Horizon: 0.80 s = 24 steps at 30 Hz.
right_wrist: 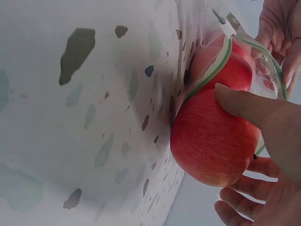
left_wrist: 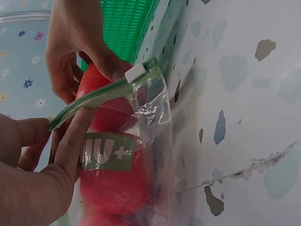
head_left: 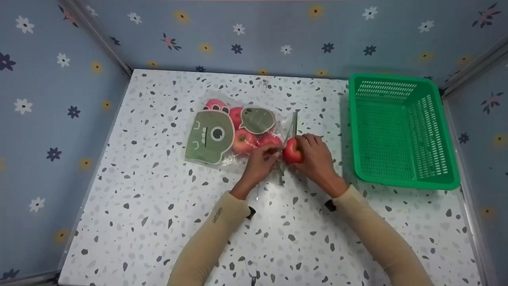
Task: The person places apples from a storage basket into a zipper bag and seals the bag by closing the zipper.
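Observation:
A clear zip bag [head_left: 210, 137] with a green one-eyed monster print lies on the table, holding several red apples [head_left: 243, 142]. My left hand [head_left: 260, 165] pinches one lip of its mouth between thumb and fingers, lifting that lip. At the mouth, my right hand [head_left: 319, 161] grips a red apple [right_wrist: 211, 141], thumb on top and fingers curled round the far side. This apple lies partly over the green zip strip [right_wrist: 216, 68], right at the opening. A white slider [left_wrist: 135, 72] sits near one end of the strip.
On the right of the speckled white table [head_left: 131, 206] stands a green plastic basket [head_left: 408, 184] with slatted walls and nothing in it. Flower-patterned panels [head_left: 270, 35] close off the back and both sides.

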{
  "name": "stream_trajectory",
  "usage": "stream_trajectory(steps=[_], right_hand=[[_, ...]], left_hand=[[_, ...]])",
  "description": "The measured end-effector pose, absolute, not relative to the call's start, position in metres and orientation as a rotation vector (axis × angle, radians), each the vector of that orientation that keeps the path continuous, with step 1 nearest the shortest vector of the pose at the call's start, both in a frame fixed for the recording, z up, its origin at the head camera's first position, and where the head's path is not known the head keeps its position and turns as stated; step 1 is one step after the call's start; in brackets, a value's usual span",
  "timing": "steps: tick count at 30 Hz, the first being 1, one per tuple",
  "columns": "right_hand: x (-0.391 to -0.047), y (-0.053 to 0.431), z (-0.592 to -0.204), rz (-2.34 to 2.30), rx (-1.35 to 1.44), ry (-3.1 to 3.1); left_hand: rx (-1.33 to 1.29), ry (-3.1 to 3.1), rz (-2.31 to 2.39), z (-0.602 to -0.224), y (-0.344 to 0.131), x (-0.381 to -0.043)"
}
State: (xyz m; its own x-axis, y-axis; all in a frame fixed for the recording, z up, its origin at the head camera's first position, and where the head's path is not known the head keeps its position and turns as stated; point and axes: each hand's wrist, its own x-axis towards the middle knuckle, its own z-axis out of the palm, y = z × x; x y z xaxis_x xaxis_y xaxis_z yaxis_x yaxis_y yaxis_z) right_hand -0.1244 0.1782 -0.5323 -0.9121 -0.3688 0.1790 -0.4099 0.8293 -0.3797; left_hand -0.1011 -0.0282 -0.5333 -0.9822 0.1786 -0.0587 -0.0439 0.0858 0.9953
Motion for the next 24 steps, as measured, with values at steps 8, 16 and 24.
stream_trajectory(steps=[8,16,24], right_hand=[[-0.124,0.173,-0.535,0.635,0.637,-2.888],[-0.123,0.167,-0.537,0.684,0.653,-2.891],[-0.124,0.162,-0.542,0.718,0.681,-2.873]], left_hand=[[0.122,2.162,2.055,-0.531,-0.028,-0.101],[0.115,2.157,2.053,-0.531,-0.027,-0.101],[0.135,2.194,2.007,-0.53,-0.028,-0.101]])
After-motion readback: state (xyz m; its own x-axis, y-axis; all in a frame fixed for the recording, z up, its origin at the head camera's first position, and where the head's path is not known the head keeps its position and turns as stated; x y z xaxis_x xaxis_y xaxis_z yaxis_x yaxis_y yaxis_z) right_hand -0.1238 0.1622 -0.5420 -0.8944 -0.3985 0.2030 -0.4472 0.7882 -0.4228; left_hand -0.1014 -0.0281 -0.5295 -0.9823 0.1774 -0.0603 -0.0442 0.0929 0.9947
